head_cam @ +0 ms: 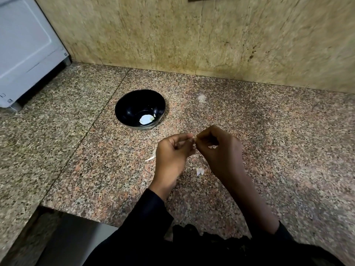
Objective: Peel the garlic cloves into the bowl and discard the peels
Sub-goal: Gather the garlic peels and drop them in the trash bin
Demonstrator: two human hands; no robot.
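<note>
Just right of the frame's centre, both hands are meeting above the speckled granite counter (pixel 269 131). The left hand (pixel 172 152) and the right hand (pixel 219 148) are curling their fingers inward, and their fingertips are closing on a small pale garlic clove (pixel 194 139) caught between them. Only a sliver of it is showing, so its long axis cannot be told, nor how much skin is left on it. The left thumb and forefinger are pinching it from the left; the right fingertips are pinching from the right, apparently picking at the skin.

The black bowl (pixel 123 110) is sitting up and to the left of the hands, near them but apart, with a white peeled piece (pixel 146 119) lying in its bottom. The move ahead is turning on that: the bowl is lying on the left hand's side, so the left hand is the nearer one for dropping the clove in once it is bare.

A thin white strip of peel (pixel 150 158) is lying on the counter beside the left hand, and a small white peel scrap (pixel 199 171) is lying between the wrists. Both are waiting to be discarded. A white appliance (pixel 25 45) is standing at the upper left against the stone wall (pixel 192 35).
</note>
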